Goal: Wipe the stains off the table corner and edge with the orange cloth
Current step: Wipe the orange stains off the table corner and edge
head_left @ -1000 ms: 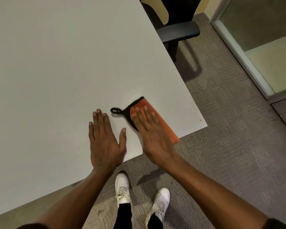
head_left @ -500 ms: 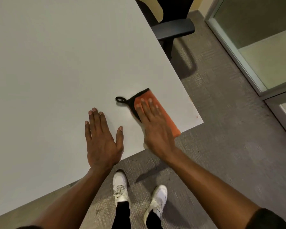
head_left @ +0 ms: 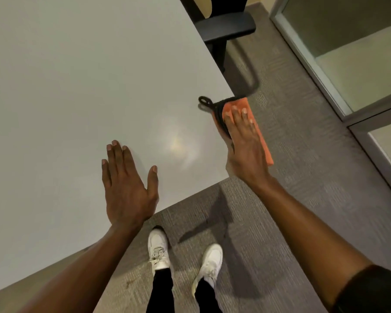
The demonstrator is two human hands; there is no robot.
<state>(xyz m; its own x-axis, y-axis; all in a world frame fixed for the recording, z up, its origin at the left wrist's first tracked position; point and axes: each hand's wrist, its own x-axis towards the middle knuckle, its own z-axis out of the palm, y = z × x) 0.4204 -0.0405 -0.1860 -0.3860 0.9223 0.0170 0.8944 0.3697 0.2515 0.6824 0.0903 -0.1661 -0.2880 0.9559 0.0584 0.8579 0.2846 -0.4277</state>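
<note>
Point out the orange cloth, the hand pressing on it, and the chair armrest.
orange cloth (head_left: 266,150): head view, on its bare right strip beside the hand.
right hand (head_left: 246,152): head view, on the back of the hand.
chair armrest (head_left: 226,26): head view, on the dark pad.

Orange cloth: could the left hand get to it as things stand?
Probably yes. The left hand lies flat on the table, with bare tabletop between it and the orange cloth at the corner. The right hand already covers most of the cloth.
</note>
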